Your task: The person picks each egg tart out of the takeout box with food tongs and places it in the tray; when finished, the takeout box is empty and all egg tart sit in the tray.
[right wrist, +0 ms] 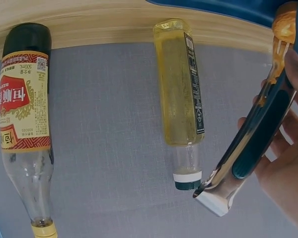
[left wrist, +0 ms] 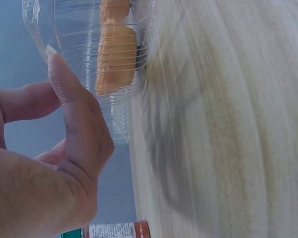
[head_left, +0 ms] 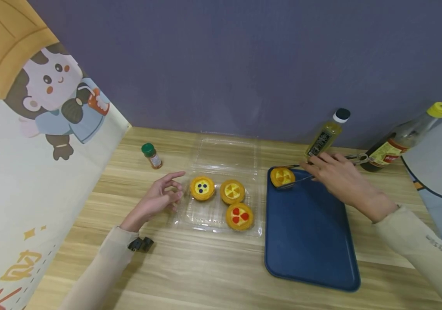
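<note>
In the head view my right hand grips a pair of metal tongs with teal handles. Between the tong ends is a tart with a wedge-patterned top, at the far left corner of the blue tray; whether it rests on the tray I cannot tell. My left hand hovers by the left edge of the clear plastic box, its fingers loosely bent around nothing. Inside that box sit a blue-dotted tart, another wedge-patterned tart and a red-topped tart. The box's lid lies folded back.
A small green-capped spice jar stands behind my left hand. Beyond the tray is a bottle of yellow oil, and farther right a yellow-capped sauce bottle. A dark wall borders the wooden table at the back.
</note>
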